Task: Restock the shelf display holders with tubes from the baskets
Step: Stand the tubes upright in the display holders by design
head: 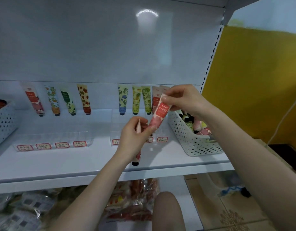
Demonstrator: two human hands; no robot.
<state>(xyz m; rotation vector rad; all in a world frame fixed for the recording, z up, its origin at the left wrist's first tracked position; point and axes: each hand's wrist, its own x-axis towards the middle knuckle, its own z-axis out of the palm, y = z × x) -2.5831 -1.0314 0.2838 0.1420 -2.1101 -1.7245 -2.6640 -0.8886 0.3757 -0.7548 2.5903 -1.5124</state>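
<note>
**A:** Item in hand?

**B:** Red tube, one unit, held aslant above the right holder, toward the right end of the shelf. Right hand: grip pinched on the crimped top. Left hand: grip curled round a second tube, whose black cap hangs below the wrist. Its fingertips meet the red tube's lower end.

**A:** Source and stock?

**B:** White basket, at the shelf's right edge, tubes heaped inside. Right holder: one row standing at the back, front lanes bare. Left holder: four at the back only.

**A:** Step?

**B:** By my reading, a pair is being sorted ahead of slotting. The restock looks barely begun.

**A:** Next move calls for?

**B:** Probably cap down into the rightmost lane, leaned against the matching red tubes. One unit at a time, with the other kept clear.
</note>
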